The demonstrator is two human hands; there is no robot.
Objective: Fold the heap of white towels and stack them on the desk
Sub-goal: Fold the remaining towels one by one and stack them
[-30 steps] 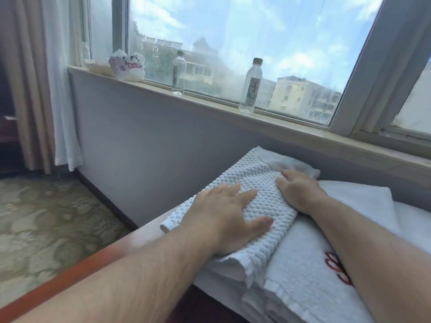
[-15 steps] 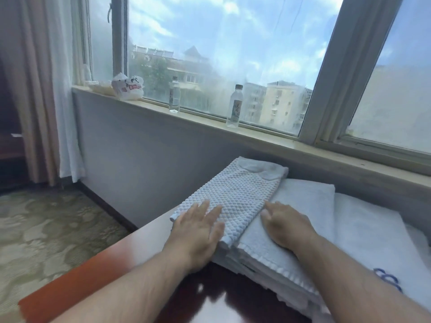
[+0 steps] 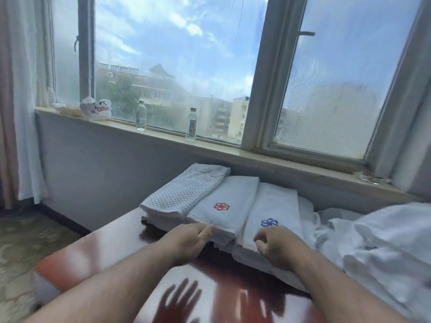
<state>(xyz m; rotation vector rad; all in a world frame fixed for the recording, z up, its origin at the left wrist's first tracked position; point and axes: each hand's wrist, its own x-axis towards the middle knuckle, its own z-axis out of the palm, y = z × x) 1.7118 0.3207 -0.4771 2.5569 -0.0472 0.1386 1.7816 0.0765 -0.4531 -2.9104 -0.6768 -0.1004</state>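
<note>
Folded white towels lie side by side on the glossy brown desk (image 3: 112, 248) under the window. A waffle-weave towel (image 3: 184, 192) is leftmost, beside it a towel with a red flower mark (image 3: 227, 203), then one with a blue flower mark (image 3: 272, 206). My left hand (image 3: 186, 241) hovers at the near edge of the red-marked towel, fingers relaxed, holding nothing. My right hand (image 3: 277, 245) hangs loosely curled over the near edge of the blue-marked towel and grips nothing. A heap of unfolded white towels (image 3: 377, 248) fills the right side.
Two plastic water bottles (image 3: 141, 115) (image 3: 191, 124) and a white bag (image 3: 95, 109) stand on the window sill (image 3: 233, 150). A curtain (image 3: 21, 101) hangs at the left. Patterned carpet (image 3: 23, 248) lies left of the desk's edge.
Both hands have slid off the folded towels toward me and now hang over their near edges. The view has pulled back, showing the marked towels and the heap.
</note>
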